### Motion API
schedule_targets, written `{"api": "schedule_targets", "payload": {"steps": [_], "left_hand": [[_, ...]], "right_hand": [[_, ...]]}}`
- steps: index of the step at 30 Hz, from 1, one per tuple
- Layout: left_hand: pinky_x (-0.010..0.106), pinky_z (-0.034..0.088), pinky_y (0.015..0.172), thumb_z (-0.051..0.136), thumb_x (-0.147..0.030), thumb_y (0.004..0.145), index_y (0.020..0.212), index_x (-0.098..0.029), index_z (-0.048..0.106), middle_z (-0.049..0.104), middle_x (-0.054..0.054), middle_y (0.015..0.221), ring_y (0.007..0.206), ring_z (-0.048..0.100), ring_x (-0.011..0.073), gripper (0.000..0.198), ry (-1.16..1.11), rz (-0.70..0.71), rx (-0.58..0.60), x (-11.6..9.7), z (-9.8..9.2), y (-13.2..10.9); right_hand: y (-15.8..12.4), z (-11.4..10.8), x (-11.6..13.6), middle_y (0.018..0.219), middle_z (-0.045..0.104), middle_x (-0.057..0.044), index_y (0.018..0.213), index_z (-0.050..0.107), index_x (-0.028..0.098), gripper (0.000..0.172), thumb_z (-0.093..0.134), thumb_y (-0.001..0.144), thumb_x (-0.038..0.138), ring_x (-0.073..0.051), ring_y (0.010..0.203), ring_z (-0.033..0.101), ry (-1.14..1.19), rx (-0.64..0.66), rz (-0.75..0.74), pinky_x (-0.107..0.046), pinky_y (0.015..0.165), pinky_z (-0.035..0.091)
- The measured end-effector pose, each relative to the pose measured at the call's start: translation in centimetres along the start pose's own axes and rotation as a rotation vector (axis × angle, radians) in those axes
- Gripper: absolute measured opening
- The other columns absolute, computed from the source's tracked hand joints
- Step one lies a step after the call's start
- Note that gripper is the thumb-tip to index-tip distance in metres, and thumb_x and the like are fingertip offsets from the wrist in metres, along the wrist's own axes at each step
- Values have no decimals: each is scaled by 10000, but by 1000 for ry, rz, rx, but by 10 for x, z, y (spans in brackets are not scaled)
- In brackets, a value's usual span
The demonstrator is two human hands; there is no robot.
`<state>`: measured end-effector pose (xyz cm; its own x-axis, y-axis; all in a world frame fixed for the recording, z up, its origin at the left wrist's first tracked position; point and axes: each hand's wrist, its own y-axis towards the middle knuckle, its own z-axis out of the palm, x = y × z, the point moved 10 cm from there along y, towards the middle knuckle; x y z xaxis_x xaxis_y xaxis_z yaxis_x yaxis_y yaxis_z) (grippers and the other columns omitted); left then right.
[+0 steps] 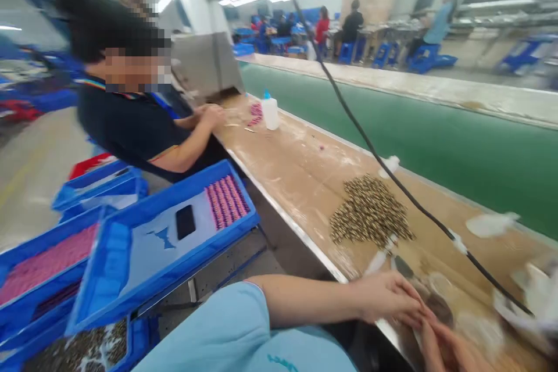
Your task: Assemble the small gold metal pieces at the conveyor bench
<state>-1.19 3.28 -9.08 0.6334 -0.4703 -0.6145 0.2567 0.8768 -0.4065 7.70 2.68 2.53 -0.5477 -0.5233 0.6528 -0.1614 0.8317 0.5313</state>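
Note:
My left hand [390, 297] is at the table's near edge, with its fingers curled together. My right hand [451, 350], partly cut off by the bottom of the view, meets it with fingertips close against the left ones. Anything pinched between them is too small or hidden to make out. Just beyond the left hand lies a white squeeze bottle [375, 263] with a narrow tip. Its tip points at a heap of small brass-coloured metal pieces [370, 212] on the brown tabletop [288, 171].
Left of me, a blue tray [150, 267] holds a black phone [185, 222] and rows of pink pieces [226, 202]. A co-worker [131, 116] sits beyond it. A black cable [349, 113] hangs across the table. White bottles [492, 224] lie by the green belt [471, 180].

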Motion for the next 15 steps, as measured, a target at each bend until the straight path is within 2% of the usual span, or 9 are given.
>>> {"api": "schedule_targets", "payload": {"steps": [2,4,7,15], "left_hand": [[404,504,868,801,-278,615,740,-140,517,683,31,715,650,656,116,340,-7,27,-93,-13,-2,-14],[312,518,790,792,-261,628,746,-145,506,691,31,729,669,662,112,331,-17,20,-125,-24,-1,-23],[248,506,752,765,-224,671,762,-146,506,707,43,784,711,670,105,285,-32,11,-109,-33,2,-27],[263,502,810,710,-169,731,764,-151,501,716,52,821,779,684,120,212,-44,26,-133,-33,1,-31]], "right_hand": [[-10,2,6,692,627,-42,769,636,279,300,531,833,554,-187,605,589,-64,21,-20,-321,515,488],[-13,7,15,725,651,-51,796,633,223,252,514,886,427,-159,611,584,-89,42,-61,-295,542,483],[-10,10,18,756,656,-41,839,624,192,184,504,906,314,-129,639,585,-148,19,-37,-249,574,482],[-12,8,15,782,640,-23,852,627,185,156,505,902,270,-83,520,518,-150,17,50,-221,521,468]]}}
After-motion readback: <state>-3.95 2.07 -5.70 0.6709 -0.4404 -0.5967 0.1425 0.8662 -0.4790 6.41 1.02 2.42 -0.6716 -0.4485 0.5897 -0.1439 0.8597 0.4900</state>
